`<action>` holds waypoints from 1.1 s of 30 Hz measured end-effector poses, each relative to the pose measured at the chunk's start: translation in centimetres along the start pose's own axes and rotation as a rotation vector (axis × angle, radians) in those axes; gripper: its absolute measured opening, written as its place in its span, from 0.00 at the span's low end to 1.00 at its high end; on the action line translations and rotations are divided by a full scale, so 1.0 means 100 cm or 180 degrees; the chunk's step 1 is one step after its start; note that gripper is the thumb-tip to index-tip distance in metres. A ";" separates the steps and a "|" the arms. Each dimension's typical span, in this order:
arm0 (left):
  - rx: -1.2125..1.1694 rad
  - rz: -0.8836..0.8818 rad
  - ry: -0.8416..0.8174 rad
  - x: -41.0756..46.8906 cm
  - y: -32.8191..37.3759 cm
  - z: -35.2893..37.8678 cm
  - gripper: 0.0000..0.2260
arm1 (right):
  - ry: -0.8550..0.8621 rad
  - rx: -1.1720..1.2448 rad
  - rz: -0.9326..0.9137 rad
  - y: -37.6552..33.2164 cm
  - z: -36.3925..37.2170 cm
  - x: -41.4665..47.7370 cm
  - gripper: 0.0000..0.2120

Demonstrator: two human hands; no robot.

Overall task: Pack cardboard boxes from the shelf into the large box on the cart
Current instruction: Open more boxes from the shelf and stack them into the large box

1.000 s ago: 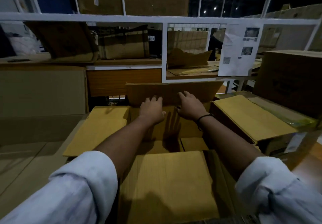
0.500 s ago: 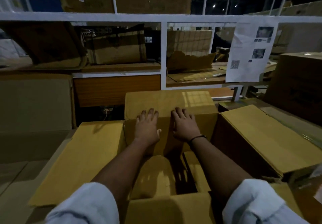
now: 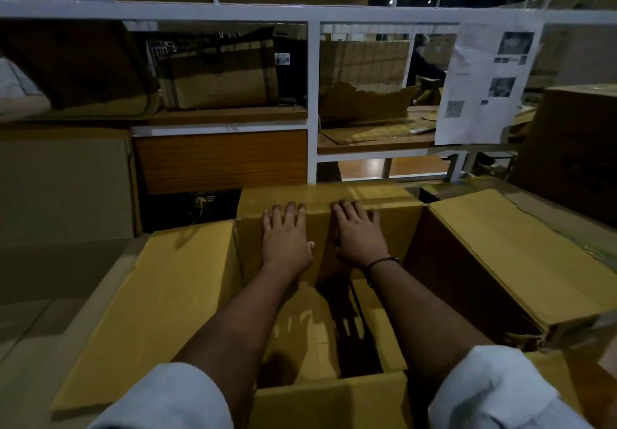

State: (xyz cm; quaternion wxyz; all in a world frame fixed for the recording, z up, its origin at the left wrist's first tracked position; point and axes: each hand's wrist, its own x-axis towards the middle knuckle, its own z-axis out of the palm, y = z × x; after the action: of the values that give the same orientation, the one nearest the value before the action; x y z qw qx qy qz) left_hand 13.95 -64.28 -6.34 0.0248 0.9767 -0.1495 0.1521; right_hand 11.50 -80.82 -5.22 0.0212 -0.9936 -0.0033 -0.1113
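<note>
The large open cardboard box (image 3: 160,312) fills the lower view, its left, right and far flaps folded outward. My left hand (image 3: 286,240) and my right hand (image 3: 359,238) lie flat, fingers straight, against the inner face of the box's far wall, fingertips at the fold of the far flap (image 3: 367,195). Smaller cardboard boxes (image 3: 310,332) lie at the bottom inside, partly hidden by my forearms. On the white-framed shelf (image 3: 312,101) behind stands a taped cardboard box (image 3: 217,81).
A printed paper sheet (image 3: 484,85) hangs on the shelf frame at the right. Torn cardboard (image 3: 367,98) lies on the right shelf board. A tall box (image 3: 574,141) stands at the far right, and a big carton (image 3: 63,188) at the left.
The view has dropped and closed in on the box. Both hands slid from the far flap's top down onto the far wall's inner face, and the flap folded outward.
</note>
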 end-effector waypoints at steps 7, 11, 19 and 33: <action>0.0007 -0.0004 0.0120 -0.015 0.005 -0.010 0.40 | 0.0141 0.0074 -0.0035 -0.001 -0.005 -0.014 0.46; 0.0055 0.0050 0.0236 -0.021 0.003 -0.014 0.38 | 0.0252 -0.0056 0.0005 -0.003 -0.011 -0.018 0.43; 0.0097 0.0054 0.0290 -0.022 0.004 -0.008 0.42 | 0.0254 -0.0054 0.0004 -0.001 -0.006 -0.022 0.48; 0.0018 0.0033 0.0148 -0.015 0.003 0.002 0.43 | -0.0007 -0.0032 -0.0007 -0.001 -0.004 -0.014 0.46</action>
State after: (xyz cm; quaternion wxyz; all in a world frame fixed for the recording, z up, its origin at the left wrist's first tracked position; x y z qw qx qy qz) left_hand 12.57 -64.13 -7.00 0.0247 0.9721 -0.1535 0.1754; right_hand 10.01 -80.75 -5.17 0.0161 -0.9938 -0.0039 -0.1101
